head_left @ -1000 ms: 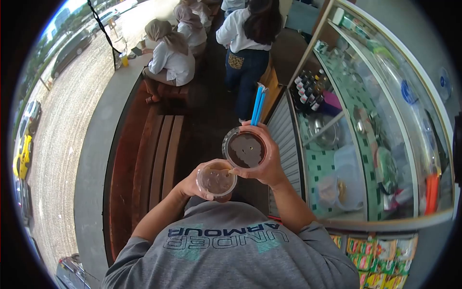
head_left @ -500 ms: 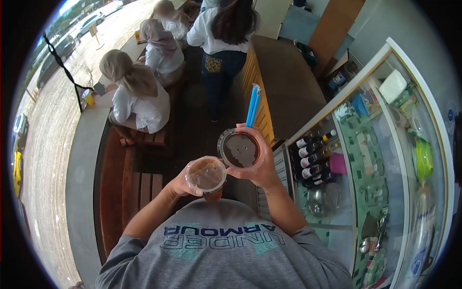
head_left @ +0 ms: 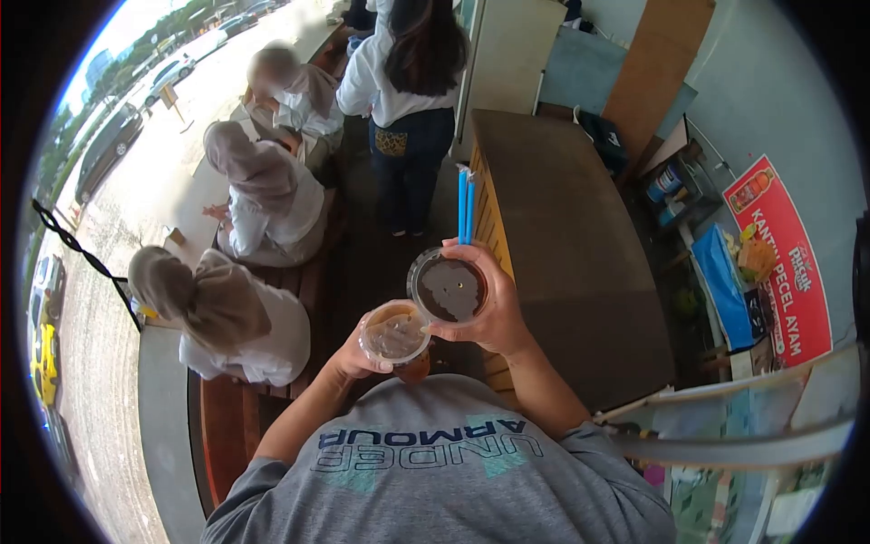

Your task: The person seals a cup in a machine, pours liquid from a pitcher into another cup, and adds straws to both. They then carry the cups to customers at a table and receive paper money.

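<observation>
My left hand [head_left: 349, 358] grips a clear lidded plastic cup [head_left: 395, 337] of light brown iced drink, held close to my chest. My right hand [head_left: 494, 313] holds a second lidded cup [head_left: 447, 287] with a darker drink, and two blue straws [head_left: 464, 206] stick up from between its fingers. The two cups sit side by side and nearly touch. I wear a grey printed shirt [head_left: 426, 462].
Three seated people in white tops [head_left: 249, 331] fill a wooden bench along a grey ledge [head_left: 159, 408] on the left. A standing person in jeans [head_left: 408, 100] blocks the aisle ahead. A brown counter [head_left: 562, 236] runs along the right, with a red poster [head_left: 784, 263] beyond.
The view has swung forward along the aisle: the glass display case has slid out at lower right, and the seated people have come nearer on the left. Both hands keep holding their cups.
</observation>
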A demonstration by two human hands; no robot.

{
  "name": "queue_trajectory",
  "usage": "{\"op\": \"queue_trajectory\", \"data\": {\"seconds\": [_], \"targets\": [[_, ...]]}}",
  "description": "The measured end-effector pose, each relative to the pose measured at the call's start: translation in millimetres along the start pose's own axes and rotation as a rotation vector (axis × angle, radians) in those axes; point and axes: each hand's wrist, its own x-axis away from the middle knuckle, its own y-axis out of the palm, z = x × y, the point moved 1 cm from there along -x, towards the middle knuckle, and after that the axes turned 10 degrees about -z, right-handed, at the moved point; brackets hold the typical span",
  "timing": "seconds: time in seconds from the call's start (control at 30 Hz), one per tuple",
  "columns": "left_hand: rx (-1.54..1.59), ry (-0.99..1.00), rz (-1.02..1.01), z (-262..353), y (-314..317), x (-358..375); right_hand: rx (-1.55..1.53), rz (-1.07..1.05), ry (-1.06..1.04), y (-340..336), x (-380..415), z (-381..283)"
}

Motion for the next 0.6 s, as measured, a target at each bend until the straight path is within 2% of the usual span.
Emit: {"op": "queue_trajectory", "data": {"seconds": [0.3,0.6], "targets": [[0.024,0.064,0.114,72,-187,-170,-0.123,-0.113,-0.002,-106,-234,138],[-0.075,0.005,0.115,149,-450,-360,0.003,-0.024,-0.056,-204,-468,300]]}}
